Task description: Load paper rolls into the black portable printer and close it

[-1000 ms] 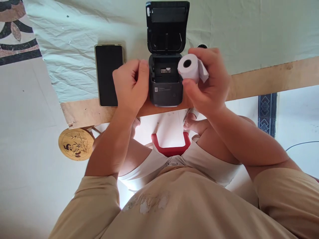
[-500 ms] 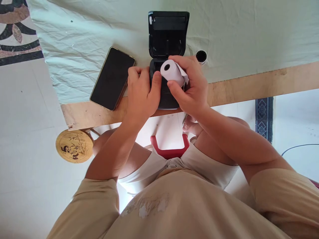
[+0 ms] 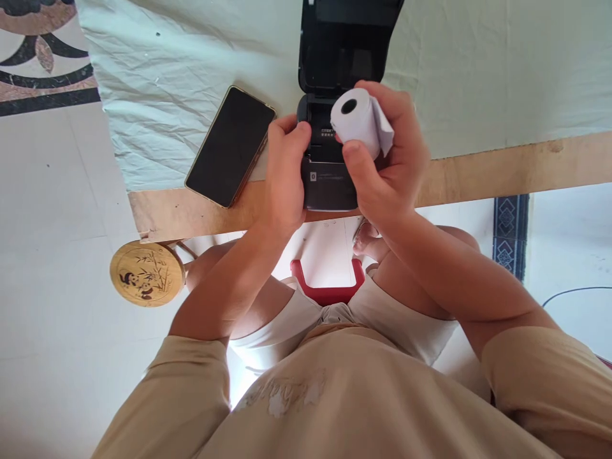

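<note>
A small black receipt printer (image 3: pixel 329 186) sits at the table's front edge with its lid (image 3: pixel 345 48) swung back and its paper bay showing. My left hand (image 3: pixel 285 175) is closed around the printer's left side, the thumb on its upper rim. Between the thumb and fingers of my right hand (image 3: pixel 399 156) is a white paper roll (image 3: pixel 359 126), tilted so its dark core faces up and left. A loose paper end sticks out on the roll's right. The roll is over the bay's right part and hides it; whether it touches the printer I cannot tell.
A dark-screened phone (image 3: pixel 231 146) lies left of the printer on the pale green cloth (image 3: pixel 191 57). Bare wood (image 3: pixel 502 156) runs along the table's front edge. Below stand a round wooden stool (image 3: pixel 147 274) with a panda picture and something red (image 3: pixel 329 294) between my knees.
The printer now looks larger and tips more towards me, its lid reaching the top of the view. My right hand and the roll have shifted right. The small round black-and-white object is now hidden.
</note>
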Available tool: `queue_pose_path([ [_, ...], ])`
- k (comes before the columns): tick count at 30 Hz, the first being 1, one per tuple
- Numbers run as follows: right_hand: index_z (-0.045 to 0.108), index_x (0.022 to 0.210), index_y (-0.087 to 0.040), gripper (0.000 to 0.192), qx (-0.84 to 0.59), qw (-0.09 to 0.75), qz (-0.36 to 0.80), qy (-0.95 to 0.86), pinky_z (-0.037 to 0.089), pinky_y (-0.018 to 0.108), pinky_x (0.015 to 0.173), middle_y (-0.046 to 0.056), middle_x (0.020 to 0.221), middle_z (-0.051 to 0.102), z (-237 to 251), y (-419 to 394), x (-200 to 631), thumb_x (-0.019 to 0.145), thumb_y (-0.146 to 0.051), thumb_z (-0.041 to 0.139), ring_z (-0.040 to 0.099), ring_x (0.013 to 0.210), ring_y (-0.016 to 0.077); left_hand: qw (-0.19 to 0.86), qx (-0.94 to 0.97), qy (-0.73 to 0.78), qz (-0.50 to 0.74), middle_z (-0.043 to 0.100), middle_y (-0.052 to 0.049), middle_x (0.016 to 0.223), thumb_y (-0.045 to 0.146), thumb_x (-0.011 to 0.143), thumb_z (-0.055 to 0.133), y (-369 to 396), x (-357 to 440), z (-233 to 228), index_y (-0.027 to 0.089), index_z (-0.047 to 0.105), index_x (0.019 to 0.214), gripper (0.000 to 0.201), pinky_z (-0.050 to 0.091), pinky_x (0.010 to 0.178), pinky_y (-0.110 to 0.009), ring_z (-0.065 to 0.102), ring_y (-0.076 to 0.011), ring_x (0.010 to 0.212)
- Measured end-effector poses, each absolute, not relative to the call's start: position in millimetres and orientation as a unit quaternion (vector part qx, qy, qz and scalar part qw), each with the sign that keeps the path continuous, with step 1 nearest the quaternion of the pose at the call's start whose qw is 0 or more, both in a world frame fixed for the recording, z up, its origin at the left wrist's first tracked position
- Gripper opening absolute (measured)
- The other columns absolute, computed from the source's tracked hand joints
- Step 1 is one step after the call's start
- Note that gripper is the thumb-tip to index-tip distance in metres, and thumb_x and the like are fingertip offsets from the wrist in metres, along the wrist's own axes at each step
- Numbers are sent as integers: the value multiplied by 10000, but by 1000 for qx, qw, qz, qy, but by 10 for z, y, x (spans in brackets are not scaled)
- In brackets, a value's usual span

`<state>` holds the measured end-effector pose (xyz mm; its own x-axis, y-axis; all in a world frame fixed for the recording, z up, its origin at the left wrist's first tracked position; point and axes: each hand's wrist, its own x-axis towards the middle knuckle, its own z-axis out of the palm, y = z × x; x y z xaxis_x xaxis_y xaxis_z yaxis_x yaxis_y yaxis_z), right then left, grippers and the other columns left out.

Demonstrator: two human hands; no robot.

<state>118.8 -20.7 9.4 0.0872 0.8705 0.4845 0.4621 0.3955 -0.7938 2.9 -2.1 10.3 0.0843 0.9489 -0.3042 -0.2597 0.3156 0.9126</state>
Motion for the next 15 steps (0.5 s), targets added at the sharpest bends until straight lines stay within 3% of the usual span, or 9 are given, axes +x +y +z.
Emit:
queue_pose_path([
  [3, 413, 1154, -285, 342, -513, 535, 200, -641, 489, 350, 795, 30, 1092, 518, 110, -227, 1230, 818, -343, 420, 559, 947, 180, 702, 291, 384, 524, 504, 17, 926, 353, 792, 473, -55, 43, 113, 242, 479, 890, 149, 463, 820, -260, 534, -119, 958],
  [6, 389, 1157, -294, 349, -535, 507, 195, -647, 490, 358, 760, 35, 1079, 521, 109, -231, 1297, 828, -407, 399, 572, 865, 174, 767, 262, 328, 484, 544, 34, 896, 287, 803, 454, -80, 65, 91, 261, 421, 1011, 212, 488, 753, -283, 594, -124, 889],
  [9, 411, 1103, -277, 332, -516, 502, 179, -670, 490, 353, 759, 32, 1076, 498, 127, -221, 1365, 807, -426, 435, 553, 929, 183, 791, 267, 313, 454, 555, 45, 858, 205, 790, 460, -93, 94, 60, 282, 404, 1058, 284, 485, 703, -251, 613, -108, 825],
  [15, 428, 851, -249, 188, -513, 446, 91, -727, 447, 362, 795, -7, 929, 563, 219, -193, 1511, 730, -228, 571, 568, 885, 167, 802, 275, 337, 410, 583, 42, 871, 184, 736, 533, -118, 129, 24, 292, 417, 1068, 368, 476, 597, -211, 612, -96, 726],
])
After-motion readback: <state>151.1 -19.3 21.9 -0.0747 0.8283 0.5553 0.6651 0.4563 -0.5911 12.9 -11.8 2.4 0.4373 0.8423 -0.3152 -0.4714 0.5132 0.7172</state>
